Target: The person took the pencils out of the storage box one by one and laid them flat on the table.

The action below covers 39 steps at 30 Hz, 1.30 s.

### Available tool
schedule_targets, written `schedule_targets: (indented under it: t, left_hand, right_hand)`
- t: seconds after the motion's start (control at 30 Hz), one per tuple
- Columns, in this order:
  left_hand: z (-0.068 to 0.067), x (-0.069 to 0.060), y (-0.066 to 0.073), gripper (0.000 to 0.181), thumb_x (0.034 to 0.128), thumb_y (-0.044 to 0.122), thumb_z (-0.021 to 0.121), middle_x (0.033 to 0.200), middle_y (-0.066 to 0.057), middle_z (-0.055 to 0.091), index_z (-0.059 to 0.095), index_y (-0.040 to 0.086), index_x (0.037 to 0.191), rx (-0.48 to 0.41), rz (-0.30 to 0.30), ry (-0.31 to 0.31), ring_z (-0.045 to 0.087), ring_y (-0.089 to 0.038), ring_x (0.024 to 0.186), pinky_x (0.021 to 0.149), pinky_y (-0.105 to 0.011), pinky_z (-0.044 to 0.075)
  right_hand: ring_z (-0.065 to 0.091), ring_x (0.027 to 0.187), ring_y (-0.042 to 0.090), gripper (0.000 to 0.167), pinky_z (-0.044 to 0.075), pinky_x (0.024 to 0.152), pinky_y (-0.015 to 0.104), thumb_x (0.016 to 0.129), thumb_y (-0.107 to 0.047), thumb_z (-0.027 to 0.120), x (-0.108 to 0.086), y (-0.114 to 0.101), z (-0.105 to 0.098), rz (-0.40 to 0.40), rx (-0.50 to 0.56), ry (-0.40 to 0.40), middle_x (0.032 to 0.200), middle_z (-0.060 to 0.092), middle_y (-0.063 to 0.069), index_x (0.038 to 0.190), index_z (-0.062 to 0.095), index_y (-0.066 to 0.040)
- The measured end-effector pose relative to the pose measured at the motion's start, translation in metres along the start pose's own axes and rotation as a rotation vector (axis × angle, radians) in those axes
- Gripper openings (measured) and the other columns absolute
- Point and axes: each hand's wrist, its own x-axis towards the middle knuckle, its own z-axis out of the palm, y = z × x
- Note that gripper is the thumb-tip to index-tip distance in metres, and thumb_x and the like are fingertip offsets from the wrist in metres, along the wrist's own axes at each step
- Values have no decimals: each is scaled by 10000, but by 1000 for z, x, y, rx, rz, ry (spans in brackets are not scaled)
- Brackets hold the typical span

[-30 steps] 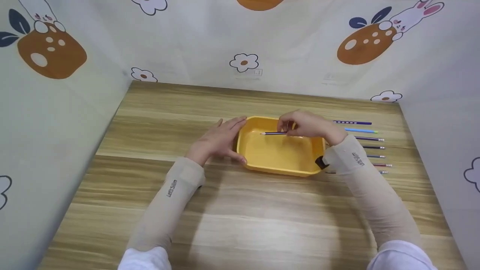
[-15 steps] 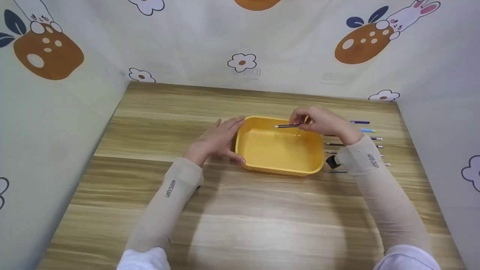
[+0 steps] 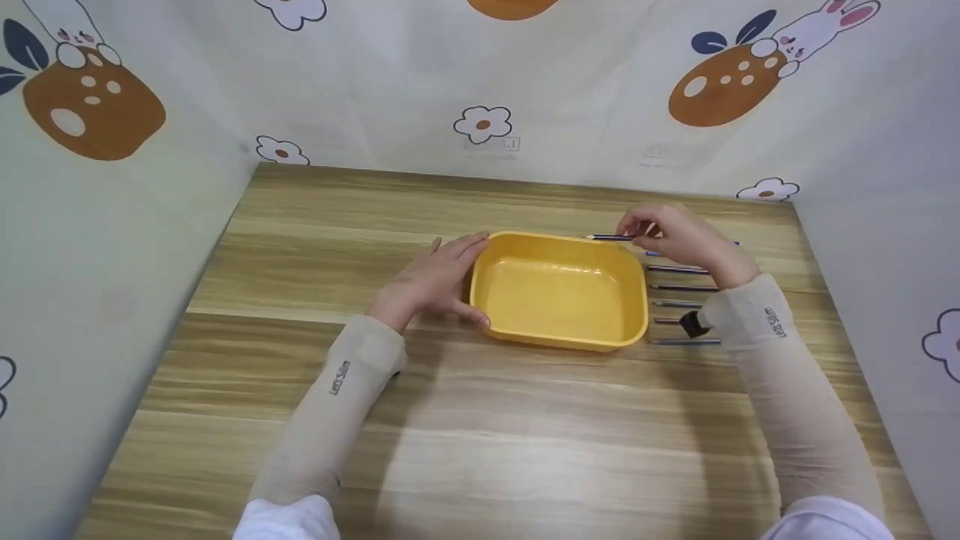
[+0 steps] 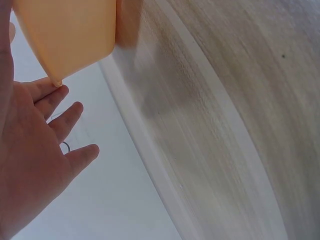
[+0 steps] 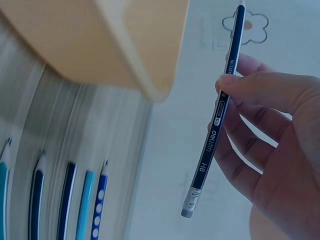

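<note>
My right hand (image 3: 681,238) pinches a dark blue pencil (image 5: 210,135) with a grey eraser end, between thumb and fingers. In the head view this pencil (image 3: 609,238) is level, its tip pointing left, by the far right corner of a yellow plastic box (image 3: 559,300). The box has nothing inside it. My left hand (image 3: 433,283) spreads straight fingers along the box's left side, thumb near its front corner. In the left wrist view, fingertips touch the rim of the box (image 4: 75,35).
Several pencils lie in a row right of the box, among them a dark one (image 3: 679,268), a light blue one (image 5: 85,205) and a blue one with white dots (image 5: 99,210). A patterned cloth wall (image 3: 375,97) bounds the wooden table (image 3: 525,450) behind.
My right hand has lifted the pencil from inside the box, carrying it right and away from me past the far rim. My left hand has stayed on the box.
</note>
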Motion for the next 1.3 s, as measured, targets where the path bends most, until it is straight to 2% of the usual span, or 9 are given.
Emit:
schedule_targets:
  t: [0.1, 0.3, 0.43, 0.73, 0.93, 1.13, 1.3]
  left_hand:
    - [-1, 0, -1, 1361, 612, 789, 745, 1699, -13, 90, 96, 137, 1615, 12, 11, 3, 127, -224, 1569, 1283, -553, 83]
    - [-1, 0, -2, 1364, 611, 780, 753, 1700, -15, 84, 88, 140, 1616, 9, 11, 5, 123, -223, 1569, 1284, -552, 79]
    - [-2, 1, -2, 1366, 601, 784, 755, 1699, -14, 93, 99, 146, 1616, 0, 0, 6, 125, -216, 1568, 1287, -540, 72]
    - [-1, 0, -1, 1358, 601, 798, 739, 1700, 0, 87, 108, 152, 1616, -1, -7, 6, 121, -204, 1570, 1290, -532, 79]
    - [3, 0, 0, 1353, 607, 777, 759, 1700, 5, 85, 108, 154, 1616, -14, -7, 1, 131, -201, 1568, 1291, -529, 68]
    - [1, 0, 0, 1366, 602, 782, 755, 1699, -5, 91, 89, 155, 1617, 8, -2, -5, 126, -213, 1569, 1289, -537, 70]
    - [0, -1, 0, 1371, 595, 798, 741, 1698, -11, 98, 91, 154, 1617, 19, 3, 5, 131, -214, 1568, 1287, -542, 80]
  right_hand:
    - [633, 895, 201, 200, 574, 792, 316, 895, 73, 623, -2, 10, -2, 22, -21, 29, 970, 714, 96, 1032, 707, -46]
    - [654, 920, 262, 194, 591, 846, 468, 901, 73, 614, -4, 27, -5, 95, -43, 69, 994, 713, 140, 1038, 705, -31]
    - [649, 933, 303, 205, 582, 865, 520, 909, 70, 588, -4, 37, -6, 156, -63, 96, 1004, 701, 174, 1053, 704, -18]
    - [621, 938, 357, 208, 544, 858, 551, 913, 59, 568, -1, 61, -5, 252, -152, 125, 1005, 673, 212, 1050, 707, -14]
    - [583, 946, 366, 229, 521, 862, 553, 919, 56, 553, -1, 78, 0, 358, -179, 123, 1033, 645, 223, 1072, 707, -18]
    - [608, 912, 371, 231, 511, 809, 550, 894, 64, 542, 1, 93, 5, 364, -230, 171, 995, 676, 229, 1013, 722, -18]
    - [608, 906, 373, 231, 505, 810, 550, 867, 86, 567, 4, 103, 8, 395, -225, 170, 976, 684, 227, 1003, 727, -8]
